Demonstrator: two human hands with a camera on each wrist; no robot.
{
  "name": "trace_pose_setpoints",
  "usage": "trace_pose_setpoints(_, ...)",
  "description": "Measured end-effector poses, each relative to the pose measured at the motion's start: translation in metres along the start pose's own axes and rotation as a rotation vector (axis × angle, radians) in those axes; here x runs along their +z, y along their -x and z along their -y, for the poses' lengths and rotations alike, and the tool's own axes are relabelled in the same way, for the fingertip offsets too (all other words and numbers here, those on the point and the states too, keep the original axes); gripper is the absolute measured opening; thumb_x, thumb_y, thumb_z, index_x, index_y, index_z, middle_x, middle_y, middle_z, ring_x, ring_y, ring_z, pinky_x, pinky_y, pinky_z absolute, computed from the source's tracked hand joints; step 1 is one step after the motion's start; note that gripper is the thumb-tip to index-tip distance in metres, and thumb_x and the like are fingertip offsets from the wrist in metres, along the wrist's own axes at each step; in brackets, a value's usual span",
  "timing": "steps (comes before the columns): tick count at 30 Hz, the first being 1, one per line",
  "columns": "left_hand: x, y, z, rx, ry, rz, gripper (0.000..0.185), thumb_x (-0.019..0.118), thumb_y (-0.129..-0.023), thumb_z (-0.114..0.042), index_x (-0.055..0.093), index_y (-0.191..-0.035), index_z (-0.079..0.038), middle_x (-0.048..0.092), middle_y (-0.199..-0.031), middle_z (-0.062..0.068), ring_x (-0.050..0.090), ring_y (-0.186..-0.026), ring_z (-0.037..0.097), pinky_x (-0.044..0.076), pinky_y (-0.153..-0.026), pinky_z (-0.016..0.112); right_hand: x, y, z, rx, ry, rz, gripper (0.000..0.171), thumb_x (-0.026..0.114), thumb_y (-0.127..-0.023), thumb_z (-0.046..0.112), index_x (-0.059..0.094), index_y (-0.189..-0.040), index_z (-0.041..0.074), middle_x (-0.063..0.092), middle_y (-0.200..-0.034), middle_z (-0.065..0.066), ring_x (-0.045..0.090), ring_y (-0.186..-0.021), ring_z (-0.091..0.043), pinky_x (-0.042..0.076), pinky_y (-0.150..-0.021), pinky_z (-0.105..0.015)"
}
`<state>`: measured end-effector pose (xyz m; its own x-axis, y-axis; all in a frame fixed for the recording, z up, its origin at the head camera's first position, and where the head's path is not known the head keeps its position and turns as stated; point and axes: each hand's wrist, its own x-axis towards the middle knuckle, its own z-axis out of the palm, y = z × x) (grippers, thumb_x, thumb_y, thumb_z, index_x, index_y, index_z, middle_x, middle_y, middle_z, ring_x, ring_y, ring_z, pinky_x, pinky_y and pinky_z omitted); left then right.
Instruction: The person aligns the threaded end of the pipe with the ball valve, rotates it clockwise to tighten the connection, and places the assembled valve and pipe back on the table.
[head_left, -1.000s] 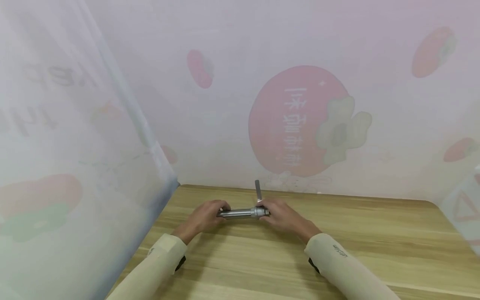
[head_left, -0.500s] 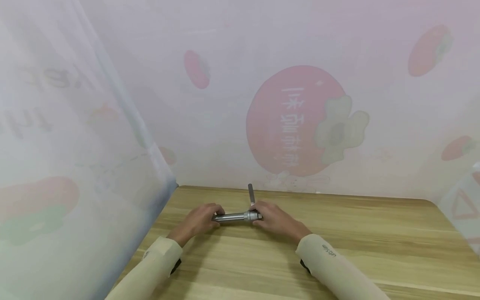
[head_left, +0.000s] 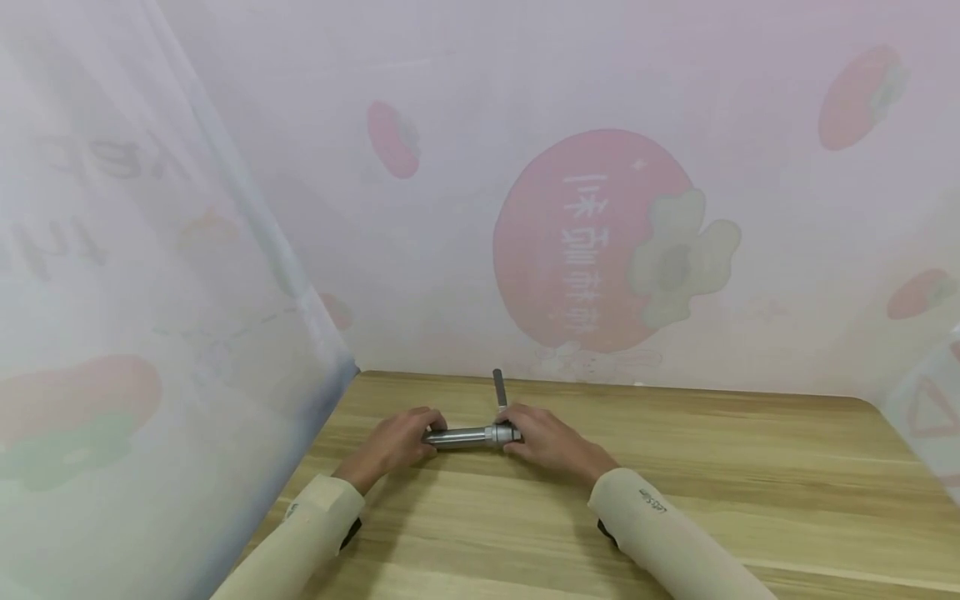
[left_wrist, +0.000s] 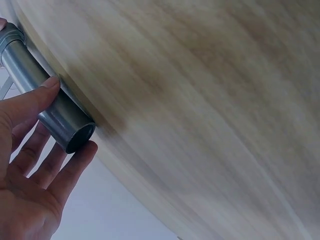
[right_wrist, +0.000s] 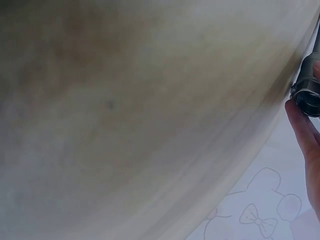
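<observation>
Head view, both hands' grip (head_left: 401, 437) (head_left: 543, 437), metal tube (head_left: 461, 435)

Wooden table (head_left: 750, 492); pale curtain (head_left: 600, 242) printed with what look like persimmons.

A metal tube (head_left: 459, 435) lies crosswise on the worktop (head_left: 712, 475), near its far edge, with the left hand (head_left: 397, 439) at its 9 o'clock end and the right hand (head_left: 547, 437) at its 3 o'clock end. From the right-hand end a thin rod (head_left: 498, 387) runs off toward 12 o'clock. A printed curtain (head_left: 600, 242) hangs behind the worktop at 12 o'clock, and another curtain panel (head_left: 135, 333) closes off the side at 9 o'clock.
</observation>
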<state>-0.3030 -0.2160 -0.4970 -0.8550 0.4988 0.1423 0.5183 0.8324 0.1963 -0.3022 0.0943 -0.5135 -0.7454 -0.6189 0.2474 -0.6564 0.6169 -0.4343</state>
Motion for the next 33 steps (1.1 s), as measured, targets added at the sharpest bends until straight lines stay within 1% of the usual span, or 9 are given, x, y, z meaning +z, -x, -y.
trace_pose_setpoints(7,0.000,0.000,-0.001,-0.006,-0.010,0.000,0.037,0.094,-0.086,-0.010,0.075,-0.115,-0.021,0.077,-0.118,-0.003,0.072,-0.102,0.019,0.060,-0.087,0.047,0.000,0.002,0.000,-0.024,0.019,-0.013,0.039,0.080,-0.102,0.021,0.067,-0.138,0.013,0.071,-0.131,-0.003,0.069,-0.110,-0.014,0.059,-0.092,-0.034)
trace_pose_setpoints(14,-0.001,0.002,-0.001,0.003,-0.006,0.003,0.037,0.094,-0.086,-0.011,0.075,-0.117,-0.021,0.076,-0.118,-0.002,0.072,-0.100,0.019,0.060,-0.085,0.046,-0.001,0.003,-0.002,-0.020,0.042,-0.015,0.041,0.080,-0.102,0.024,0.066,-0.140,0.015,0.070,-0.134,0.000,0.069,-0.113,-0.013,0.060,-0.095,-0.034)
trace_pose_setpoints(18,-0.003,0.000,0.001,0.017,-0.010,0.008,0.036,0.092,-0.087,-0.009,0.075,-0.118,-0.019,0.076,-0.119,0.000,0.072,-0.102,0.020,0.060,-0.087,0.046,-0.002,0.003,-0.003,-0.027,0.038,-0.025,0.042,0.081,-0.102,0.023,0.066,-0.141,0.014,0.070,-0.134,-0.002,0.070,-0.116,-0.016,0.060,-0.097,-0.037)
trace_pose_setpoints(21,-0.005,0.000,0.002,0.028,-0.017,0.012,0.034,0.091,-0.088,-0.008,0.076,-0.117,-0.018,0.077,-0.119,0.001,0.072,-0.103,0.021,0.059,-0.088,0.046,-0.004,0.005,-0.005,-0.008,0.007,-0.022,0.042,0.080,-0.103,0.024,0.066,-0.141,0.014,0.070,-0.135,-0.002,0.070,-0.117,-0.017,0.060,-0.097,-0.038)
trace_pose_setpoints(24,-0.008,0.000,0.001,0.025,-0.023,0.016,0.034,0.090,-0.088,-0.009,0.077,-0.118,-0.020,0.077,-0.120,0.001,0.073,-0.104,0.022,0.059,-0.087,0.047,-0.007,0.008,-0.009,0.030,-0.031,-0.024,0.043,0.079,-0.104,0.027,0.065,-0.143,0.015,0.070,-0.137,0.000,0.070,-0.116,-0.015,0.059,-0.097,-0.038)
trace_pose_setpoints(26,-0.011,0.001,0.001,0.020,-0.028,0.012,0.035,0.090,-0.089,-0.011,0.077,-0.119,-0.020,0.078,-0.121,0.001,0.073,-0.105,0.022,0.060,-0.087,0.047,-0.009,0.010,-0.012,0.039,-0.037,-0.034,0.043,0.079,-0.103,0.027,0.066,-0.142,0.014,0.071,-0.136,0.000,0.071,-0.115,-0.016,0.060,-0.097,-0.038)
trace_pose_setpoints(29,-0.014,0.001,-0.002,0.014,-0.036,0.001,0.034,0.090,-0.091,-0.015,0.077,-0.122,-0.021,0.078,-0.122,0.001,0.074,-0.107,0.024,0.061,-0.085,0.048,-0.012,0.014,-0.015,0.034,-0.042,-0.038,0.043,0.079,-0.103,0.025,0.067,-0.141,0.010,0.073,-0.135,-0.005,0.074,-0.116,-0.022,0.061,-0.098,-0.041)
trace_pose_setpoints(33,-0.018,0.001,-0.007,0.015,-0.025,0.004,0.033,0.087,-0.095,-0.020,0.076,-0.126,-0.020,0.077,-0.125,0.000,0.073,-0.113,0.024,0.061,-0.087,0.048,-0.016,0.020,-0.018,0.038,-0.042,-0.042,0.042,0.079,-0.102,0.022,0.068,-0.139,0.005,0.073,-0.135,-0.010,0.075,-0.114,-0.027,0.061,-0.098,-0.045)
